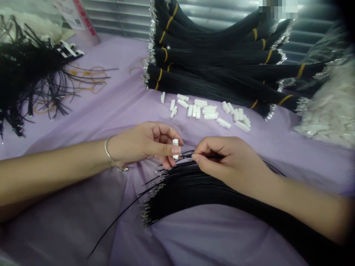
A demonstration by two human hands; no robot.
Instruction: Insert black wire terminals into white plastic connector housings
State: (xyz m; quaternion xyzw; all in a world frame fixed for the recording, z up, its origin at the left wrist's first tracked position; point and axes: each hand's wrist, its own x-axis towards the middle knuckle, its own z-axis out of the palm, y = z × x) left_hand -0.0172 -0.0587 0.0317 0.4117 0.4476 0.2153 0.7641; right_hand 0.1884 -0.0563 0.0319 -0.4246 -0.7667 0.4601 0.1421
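Note:
Between the thumb and fingers of my left hand (155, 142) is a small white plastic connector housing (175, 143), held upright. My right hand (222, 155) pinches black wires (186, 155) close to their ends, which meet the side of the housing. Whether the tips sit inside it, I cannot tell. Under both hands lies a thick bundle of black wires (188, 188) with silvery crimped tips at its left end. One loose wire (116, 220) strays from it toward the lower left.
Several white housings (210, 112) lie loose beyond my hands. Behind them are stacked black wire bundles (210, 59) tied with yellow bands. A plastic bag of white parts (330, 107) stands at right. At left are a tangled wire pile (36, 70), rubber bands (93, 79) and a bottle (79, 22).

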